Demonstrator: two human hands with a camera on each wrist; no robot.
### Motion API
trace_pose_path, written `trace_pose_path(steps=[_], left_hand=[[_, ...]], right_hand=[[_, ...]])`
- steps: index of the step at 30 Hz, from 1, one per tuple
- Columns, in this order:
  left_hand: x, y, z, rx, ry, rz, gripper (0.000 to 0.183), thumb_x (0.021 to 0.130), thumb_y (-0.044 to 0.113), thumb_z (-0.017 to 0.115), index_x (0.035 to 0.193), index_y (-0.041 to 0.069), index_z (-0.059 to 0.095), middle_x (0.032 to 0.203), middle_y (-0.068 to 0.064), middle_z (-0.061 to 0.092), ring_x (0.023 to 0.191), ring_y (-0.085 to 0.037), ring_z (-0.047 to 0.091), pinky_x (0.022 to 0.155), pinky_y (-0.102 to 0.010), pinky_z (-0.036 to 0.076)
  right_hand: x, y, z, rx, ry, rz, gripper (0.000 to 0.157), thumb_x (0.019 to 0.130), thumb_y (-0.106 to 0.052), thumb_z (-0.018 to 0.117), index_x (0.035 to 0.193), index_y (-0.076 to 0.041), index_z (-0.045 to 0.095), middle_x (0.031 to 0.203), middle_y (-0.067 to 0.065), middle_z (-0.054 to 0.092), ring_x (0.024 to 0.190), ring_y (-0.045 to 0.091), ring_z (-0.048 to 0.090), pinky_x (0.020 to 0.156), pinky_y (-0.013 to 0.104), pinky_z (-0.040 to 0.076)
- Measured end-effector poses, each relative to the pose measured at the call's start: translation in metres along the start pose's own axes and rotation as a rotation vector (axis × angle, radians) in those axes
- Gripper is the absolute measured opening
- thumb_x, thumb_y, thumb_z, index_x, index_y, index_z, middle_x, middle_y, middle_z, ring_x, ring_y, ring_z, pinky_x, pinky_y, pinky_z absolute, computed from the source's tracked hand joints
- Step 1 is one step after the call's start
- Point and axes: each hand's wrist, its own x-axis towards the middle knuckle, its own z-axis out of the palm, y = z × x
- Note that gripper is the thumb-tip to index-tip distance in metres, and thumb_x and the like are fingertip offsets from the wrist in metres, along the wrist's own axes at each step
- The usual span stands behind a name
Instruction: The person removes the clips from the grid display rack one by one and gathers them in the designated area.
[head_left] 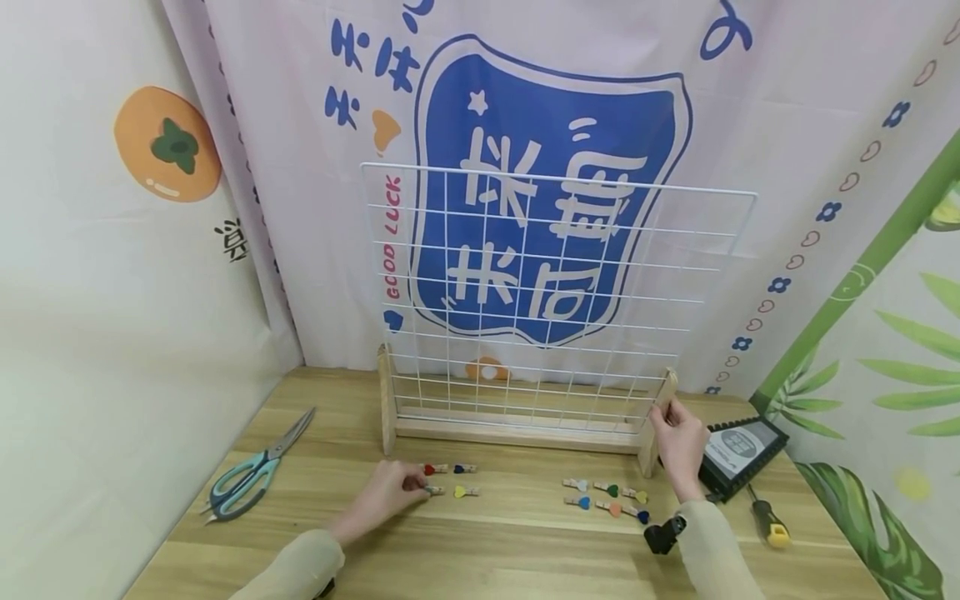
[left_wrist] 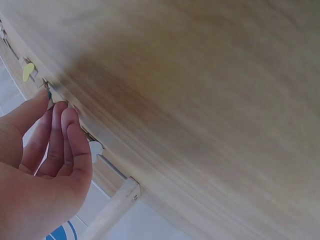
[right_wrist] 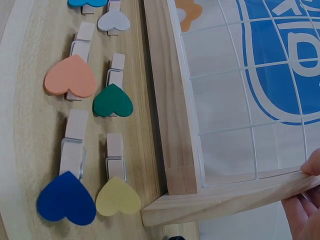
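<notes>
My left hand (head_left: pixel 386 493) is at the table's front left, pinching a small wooden clothespin (left_wrist: pixel 49 95) with a teal decoration, mostly hidden by the fingers. Beside it lie clothespins with a red heart (head_left: pixel 433 469), a dark blue heart (head_left: pixel 463 469) and a yellow heart (head_left: pixel 465 492). Thumb and fingers of my right hand (head_left: pixel 681 437) grip the right wooden side post (right_wrist: pixel 235 202) of a rack. Its white wire grid (head_left: pixel 558 178) stands upright on a wooden base bar (head_left: pixel 517 432).
Several heart clothespins, among them a green one (right_wrist: pixel 114 101) and an orange one (right_wrist: pixel 71 76), lie in two rows before the rack's right end. Scissors (head_left: pixel 276 452) lie at left. A black case (head_left: pixel 744 454) and a screwdriver (head_left: pixel 768 515) are at right. A printed cloth (head_left: pixel 322 250) hangs behind.
</notes>
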Motion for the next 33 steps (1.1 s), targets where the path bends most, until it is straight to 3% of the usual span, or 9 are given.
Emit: trace_pose_path(steps=[7, 15, 27, 33], left_hand=[[0.0002, 0.0016, 0.0023, 0.047, 0.002, 0.007, 0.008, 0.077, 0.002, 0.08, 0.08, 0.003, 0.073, 0.072, -0.003, 0.071, 0.061, 0.003, 0.053, 0.054, -0.011, 0.047], [0.0, 0.0025, 0.0024, 0.031, -0.003, -0.022, 0.008, 0.077, -0.001, 0.079, 0.081, 0.002, 0.073, 0.074, -0.003, 0.071, 0.061, 0.003, 0.053, 0.054, -0.012, 0.047], [-0.0004, 0.0002, 0.004, 0.02, 0.003, -0.033, 0.008, 0.077, 0.0, 0.08, 0.081, 0.002, 0.073, 0.074, -0.004, 0.071, 0.061, 0.003, 0.055, 0.054, -0.011, 0.047], [-0.0005, 0.001, 0.0034, 0.02, 0.004, -0.04, 0.008, 0.077, 0.001, 0.08, 0.081, 0.003, 0.073, 0.074, -0.003, 0.071, 0.061, 0.002, 0.054, 0.054, -0.012, 0.047]], right_hand=[[0.0003, 0.0002, 0.0007, -0.006, 0.001, 0.008, 0.016, 0.09, -0.007, 0.064, 0.075, -0.002, 0.064, 0.079, 0.02, 0.073, 0.058, -0.013, 0.046, 0.045, 0.009, 0.035], [0.0, 0.001, 0.0005, -0.002, 0.002, -0.001, 0.018, 0.09, -0.006, 0.064, 0.073, -0.002, 0.062, 0.072, 0.018, 0.07, 0.053, -0.008, 0.043, 0.042, 0.012, 0.032], [0.002, -0.0003, -0.002, -0.001, -0.042, 0.032, 0.013, 0.091, -0.007, 0.064, 0.079, -0.001, 0.066, 0.087, 0.021, 0.075, 0.059, -0.011, 0.048, 0.043, 0.01, 0.037], [0.0035, -0.0008, -0.0029, 0.0, -0.046, 0.021, 0.014, 0.09, -0.006, 0.065, 0.077, -0.001, 0.065, 0.083, 0.021, 0.074, 0.056, -0.009, 0.047, 0.042, 0.011, 0.036]])
